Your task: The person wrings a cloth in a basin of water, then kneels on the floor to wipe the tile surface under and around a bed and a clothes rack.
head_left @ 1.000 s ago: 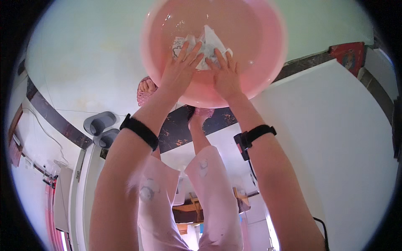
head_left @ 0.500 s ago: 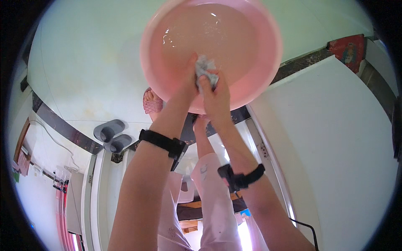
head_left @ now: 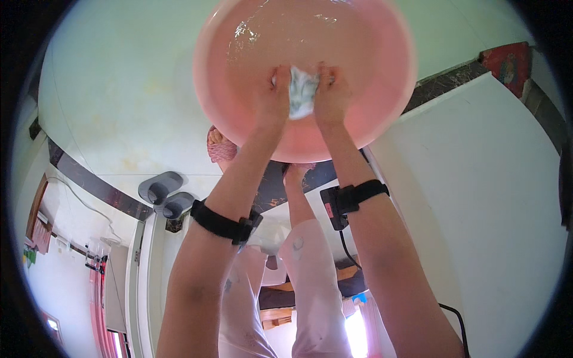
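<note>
White cloth [head_left: 303, 94]: now stretches it, no longer bunched, between left hand [head_left: 277, 90] and right hand [head_left: 331, 90], closed on both ends, toward near edge of pink basin [head_left: 301, 149], apparently exposing more surface.

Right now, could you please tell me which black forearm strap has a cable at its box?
The right forearm strap: a black cable runs down from its box, whereas the left forearm strap shows none.
</note>
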Motion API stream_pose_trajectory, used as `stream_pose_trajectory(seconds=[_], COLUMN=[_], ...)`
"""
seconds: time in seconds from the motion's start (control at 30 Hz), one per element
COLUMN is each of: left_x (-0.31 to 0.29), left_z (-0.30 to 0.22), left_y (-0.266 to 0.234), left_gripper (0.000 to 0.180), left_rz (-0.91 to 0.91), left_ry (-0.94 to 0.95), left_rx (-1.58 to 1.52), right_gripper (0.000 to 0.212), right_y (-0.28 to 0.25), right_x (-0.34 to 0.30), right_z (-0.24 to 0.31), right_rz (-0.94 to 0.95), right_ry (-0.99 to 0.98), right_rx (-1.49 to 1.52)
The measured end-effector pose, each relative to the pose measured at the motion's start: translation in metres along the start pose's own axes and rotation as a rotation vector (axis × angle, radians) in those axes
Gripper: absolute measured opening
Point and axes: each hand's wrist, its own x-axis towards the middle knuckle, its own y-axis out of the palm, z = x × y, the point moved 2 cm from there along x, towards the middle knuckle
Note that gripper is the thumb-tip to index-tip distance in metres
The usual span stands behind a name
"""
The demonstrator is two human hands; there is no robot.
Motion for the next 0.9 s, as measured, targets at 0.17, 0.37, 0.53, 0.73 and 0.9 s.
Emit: stream_pose_trajectory(seconds=[0.17, 0.37, 0.53, 0.73, 0.9], left_x=[0.032, 0.036, 0.019, -0.006, -0.023], left_z=[0.020, 0.058, 0.039, 0.012, -0.013], left_y=[-0.014, -0.001, -0.010, -0.010, -0.002], left_gripper=[0.033, 0.039, 0.044, 0.043, 0.039], left_rz=[-0.035, 0.009, 0.243, 0.293, -0.162], left_ry=[0.289, -0.172, -0.627, -0.570, -0.646], left_rx=[0.477, 0.361, -0.562, -0.536, -0.684], right_gripper=[0.025, 0.025, 0.025, 0.037, 0.042], right_y=[0.023, 0.027, -0.002, -0.012, -0.003], right_x=[0.004, -0.008, -0.099, -0.101, -0.056], right_z=[-0.023, -0.012, 0.045, 0.059, 0.048], right_rz=[-0.182, 0.063, 0.066, 0.013, -0.110], right_ry=[-0.632, -0.031, -0.110, -0.161, -0.245], right_rx=[-0.252, 0.041, 0.197, 0.001, -0.088])
